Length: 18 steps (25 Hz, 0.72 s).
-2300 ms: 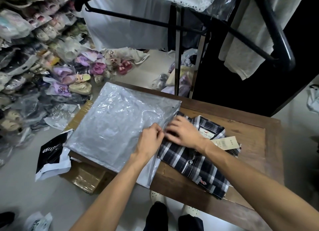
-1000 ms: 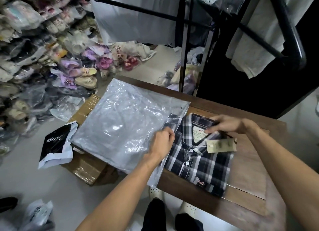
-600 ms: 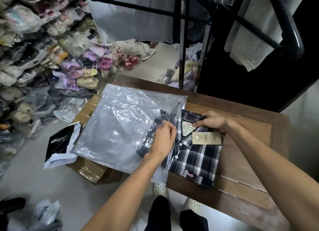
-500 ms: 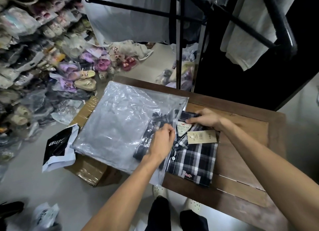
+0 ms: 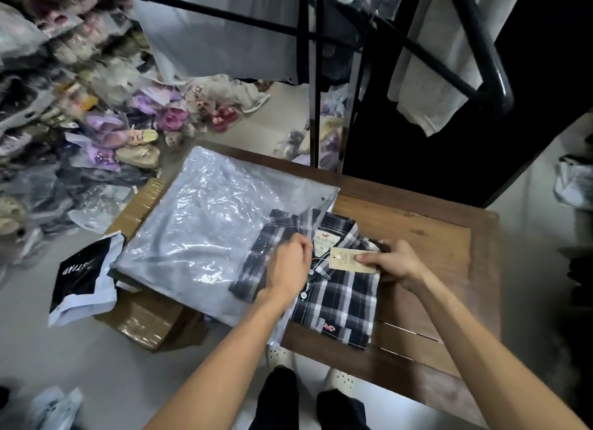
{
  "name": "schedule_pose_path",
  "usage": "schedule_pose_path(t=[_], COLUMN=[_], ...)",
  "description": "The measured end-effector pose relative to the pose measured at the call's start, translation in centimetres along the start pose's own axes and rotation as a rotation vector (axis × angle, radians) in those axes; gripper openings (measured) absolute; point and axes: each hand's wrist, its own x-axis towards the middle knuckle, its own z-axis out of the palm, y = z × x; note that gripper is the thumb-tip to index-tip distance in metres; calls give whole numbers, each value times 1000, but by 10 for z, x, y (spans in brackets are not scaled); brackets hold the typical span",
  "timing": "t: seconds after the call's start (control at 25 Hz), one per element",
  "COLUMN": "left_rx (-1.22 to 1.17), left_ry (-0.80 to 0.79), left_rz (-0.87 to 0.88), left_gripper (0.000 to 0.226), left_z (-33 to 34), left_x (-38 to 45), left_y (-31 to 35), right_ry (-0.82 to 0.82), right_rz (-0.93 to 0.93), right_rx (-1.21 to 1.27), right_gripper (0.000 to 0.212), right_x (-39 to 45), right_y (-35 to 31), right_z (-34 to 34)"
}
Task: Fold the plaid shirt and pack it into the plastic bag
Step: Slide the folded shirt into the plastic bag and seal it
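- Footwear heap [image 5: 106, 131]: packaged sandals and slippers in purple, pink and beige, piled on the floor at far left.
- Black-and-white mailer bag [image 5: 81, 282]: lies on the floor, just beside a cardboard box.
- Cardboard box [image 5: 141, 317]: brown, taped, on the floor against the left edge of the worktop; the bag overhangs it.
- Plastic bag [image 5: 199, 224]: clear, crinkled, flat on the left part of the worktop, its open mouth towards the right.
- Plaid shirt [image 5: 337, 301]: folded, dark navy and white check, collar away from the person; left portion is inside the bag mouth, right portion lies uncovered on the worktop. Small red emblem near the lower hem; white collar label visible.
- Left hand [image 5: 288, 269]: rests at the bag mouth over the shirt's left half, fingers curled and pinching the upper plastic layer at the opening.
- Paper hang tag [image 5: 349, 260]: beige, lying on the shirt just below the collar, attached by a thin string.
- Right hand [image 5: 394, 262]: at the shirt's right edge, fingers pressed together, thumb and forefinger pinching the tag's right end.
- Worktop [image 5: 426, 237]: brown wooden boards, bare at right.
- Clothes rack [image 5: 475, 44]: black metal tubing above, with pale garments hanging.
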Motion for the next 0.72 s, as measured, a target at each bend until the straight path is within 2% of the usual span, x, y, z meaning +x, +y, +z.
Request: schedule_pose_path(t=[0.12, 0.24, 0.32, 0.36, 0.44, 0.6, 0.72], left_rx=[-10, -66, -74, -62, -41, -24, -36], left_ry=[5, 17, 15, 12, 2, -15, -12], left_rz=[-12, -27, -18, -10, 3, 52, 103], left_gripper=[21, 20, 19, 19, 19, 16, 13], left_z=[0, -4, -6, -6, -5, -2, -3], left_x=[0, 1, 2, 2, 0, -7, -12], left_y=[-2, -5, -4, -3, -3, 0, 14], right_ry=[0, -191, -316, -325, -282, -259, -198], right_rz=[-85, -33, -15, -22, -29, -1, -34], right_rx=[312, 653, 622, 560, 529, 718, 639], right_gripper=[49, 50, 60, 62, 54, 38, 35], right_x=[-19, -36, -41, -42, -50, -62, -58], right_y=[-6, -2, 13, 20, 21, 8, -2], right_z=[17, 17, 18, 22, 30, 41, 68])
